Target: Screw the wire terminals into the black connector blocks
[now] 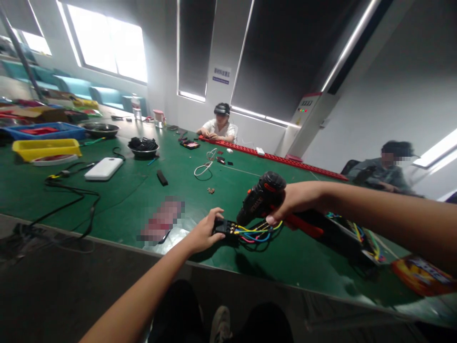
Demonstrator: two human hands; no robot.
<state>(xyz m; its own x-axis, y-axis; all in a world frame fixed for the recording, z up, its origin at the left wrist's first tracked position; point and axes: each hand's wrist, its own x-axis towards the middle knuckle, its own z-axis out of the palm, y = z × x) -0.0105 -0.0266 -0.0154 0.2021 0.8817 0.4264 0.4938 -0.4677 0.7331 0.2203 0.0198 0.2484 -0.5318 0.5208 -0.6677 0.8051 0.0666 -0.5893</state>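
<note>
A black cordless drill is gripped in my right hand, its nose tilted down to the left. Just below that nose lies a small black terminal block, and whether the tip touches it I cannot tell. The fingers and thumb of my left hand close around the block's left end, against the table. From its right side run yellow, blue and red wires, passing beneath the drill. Further right, more coloured wires lie in a long dark housing, partly behind my right forearm.
On the green table are a white power bank, a bowl of black parts, a yellow tray and a black bar. An orange packet lies right. Two people sit beyond the red strip.
</note>
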